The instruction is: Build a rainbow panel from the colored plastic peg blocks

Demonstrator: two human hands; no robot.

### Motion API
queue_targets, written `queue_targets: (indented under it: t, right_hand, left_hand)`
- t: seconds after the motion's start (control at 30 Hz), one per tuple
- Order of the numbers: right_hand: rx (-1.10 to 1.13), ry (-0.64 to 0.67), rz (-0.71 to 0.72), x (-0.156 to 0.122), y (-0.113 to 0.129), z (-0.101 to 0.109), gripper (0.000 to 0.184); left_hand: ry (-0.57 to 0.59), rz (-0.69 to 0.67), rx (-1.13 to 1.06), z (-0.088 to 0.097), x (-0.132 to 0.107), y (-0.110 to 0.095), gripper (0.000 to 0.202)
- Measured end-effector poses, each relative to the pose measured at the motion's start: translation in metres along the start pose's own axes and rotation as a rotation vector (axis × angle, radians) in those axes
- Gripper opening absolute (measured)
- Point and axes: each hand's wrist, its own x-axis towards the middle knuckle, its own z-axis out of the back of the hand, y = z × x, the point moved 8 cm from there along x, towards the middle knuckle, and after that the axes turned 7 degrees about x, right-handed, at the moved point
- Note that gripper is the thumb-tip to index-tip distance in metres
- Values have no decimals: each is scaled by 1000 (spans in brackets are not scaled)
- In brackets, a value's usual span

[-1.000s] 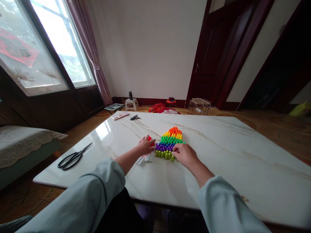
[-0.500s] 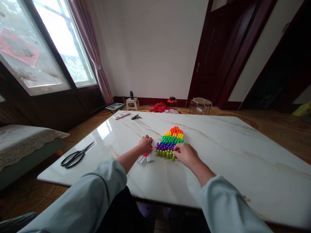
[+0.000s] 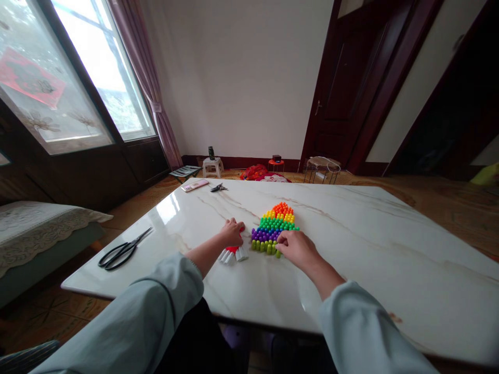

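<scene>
A block of shiny beads lies on the marble-look table, in bands of orange, yellow, green, blue and purple. Nearest me is an olive-green row of beads. My right hand has its fingers closed in a pinch at the right end of that row; the fingertips hide what lies between them. To the left, a small red and white piece has white tube-like parts fanned toward me. Over its red part my left hand rests with bent fingers, which cover much of it.
Black-handled scissors lie at the table's left. Pliers and a pink phone-like object are near the far left edge. Beyond the table stand a white stool and a round-topped stool.
My left hand has shifted very slightly left and down over the red and white piece. My right hand stays nearly still at the olive-green row.
</scene>
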Motion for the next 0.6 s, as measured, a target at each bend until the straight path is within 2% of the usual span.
queue_targets:
  t: [0.3,0.6]
  right_hand:
    - [1,15,-8,0,0,0,10]
    - [13,24,-7,-1,1,-2,11]
  left_hand:
    - [-54,22,-112,1,4,8,42]
    - [-30,76,-119,5,-2,7,40]
